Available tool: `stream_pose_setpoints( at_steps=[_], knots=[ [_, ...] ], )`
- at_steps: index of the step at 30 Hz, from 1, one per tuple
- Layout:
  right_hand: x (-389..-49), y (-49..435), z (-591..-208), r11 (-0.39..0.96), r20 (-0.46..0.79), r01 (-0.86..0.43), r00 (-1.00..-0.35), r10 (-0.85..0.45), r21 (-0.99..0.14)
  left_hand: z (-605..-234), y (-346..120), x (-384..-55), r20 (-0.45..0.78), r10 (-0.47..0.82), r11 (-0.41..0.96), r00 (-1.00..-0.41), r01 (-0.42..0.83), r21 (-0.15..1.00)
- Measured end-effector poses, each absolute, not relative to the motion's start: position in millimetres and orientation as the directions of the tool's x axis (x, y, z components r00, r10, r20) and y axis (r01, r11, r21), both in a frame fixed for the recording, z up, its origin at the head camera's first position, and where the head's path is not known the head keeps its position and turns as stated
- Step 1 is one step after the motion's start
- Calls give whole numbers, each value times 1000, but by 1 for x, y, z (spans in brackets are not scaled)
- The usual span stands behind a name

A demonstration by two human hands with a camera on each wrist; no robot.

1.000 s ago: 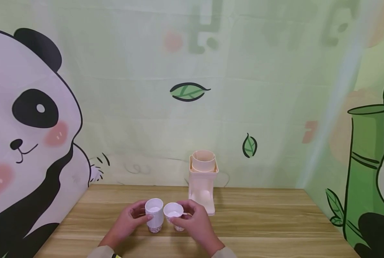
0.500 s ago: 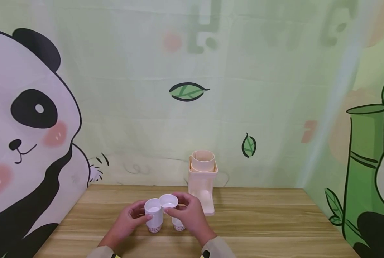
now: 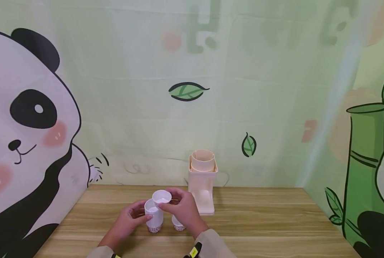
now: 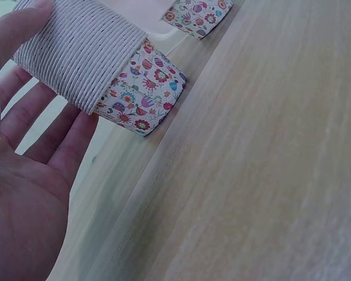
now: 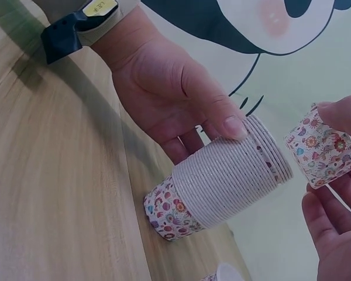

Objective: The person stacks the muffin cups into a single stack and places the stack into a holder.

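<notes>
A tall stack of nested paper cups [image 3: 155,219], white-rimmed with a colourful flower print at the bottom, stands upright on the table. My left hand [image 3: 130,218] holds it from the left, thumb on the near side and fingers behind. Above the stack's mouth, my right hand [image 3: 186,209] pinches a flower-printed paper cup [image 5: 323,151] by its side. In the right wrist view that cup is tilted and a small gap separates it from the stack's top. Another paper cup [image 3: 178,223] sits on the table right of the stack, partly hidden under my right forearm.
Behind my right hand stands a pale pink plastic holder [image 3: 202,195] with a round ring [image 3: 203,165] on top. The wooden table [image 3: 263,218] ends at a green backdrop [image 3: 130,118] printed with pandas and bamboo.
My right hand has lifted its paper cup off the cup on the table and carried it up and left over the stack. My left hand and the stack have stayed in place.
</notes>
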State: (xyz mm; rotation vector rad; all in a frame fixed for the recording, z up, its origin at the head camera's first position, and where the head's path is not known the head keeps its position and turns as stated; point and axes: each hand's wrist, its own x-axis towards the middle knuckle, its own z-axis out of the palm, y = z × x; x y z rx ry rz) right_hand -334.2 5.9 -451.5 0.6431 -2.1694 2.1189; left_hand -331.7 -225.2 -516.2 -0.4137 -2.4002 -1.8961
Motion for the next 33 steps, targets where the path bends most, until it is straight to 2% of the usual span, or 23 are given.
stream_pose_setpoints(
  at_steps=[17,33],
  knots=[
    [-346,-8,-452,50,308,-341,-895,-324,-939,-518,-227,-333,213,202,201,-956,253,946],
    [-351,-13,-452,95,266,-319,-892,-365,-943,-514,-226,-333,167,171,215,-971,202,956]
  ],
)
